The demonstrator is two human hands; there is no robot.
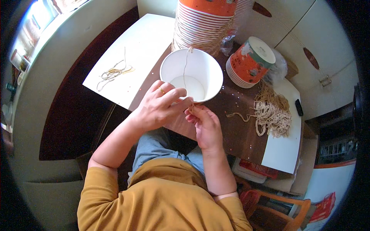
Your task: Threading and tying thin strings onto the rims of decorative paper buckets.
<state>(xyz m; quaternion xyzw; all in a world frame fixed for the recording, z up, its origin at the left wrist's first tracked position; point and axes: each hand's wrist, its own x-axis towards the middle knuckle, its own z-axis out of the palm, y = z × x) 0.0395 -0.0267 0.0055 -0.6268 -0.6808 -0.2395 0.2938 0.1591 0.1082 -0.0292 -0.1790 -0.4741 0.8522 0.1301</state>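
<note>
A white-lined paper bucket (212, 73) stands tilted toward me at the table's near edge, its open mouth up. From a knot at its far rim, a pale cord (186, 67) hangs down the inside toward my hands. My left hand (160, 103) is at the near rim, thumb and fingers pinched together. Close beside it, my right hand (206, 125) pinches a short bit of cord just outside the rim. The fingertips of both hands nearly meet there, and they partly hide the cord and the near rim.
A tall stack of orange paper buckets (204, 27) rises behind. To the right stands a shorter upside-down stack (248, 63). A heap of cream and tan cords (273, 115) lies on the table's right side, and a few loose cords (114, 72) lie on its white left leaf.
</note>
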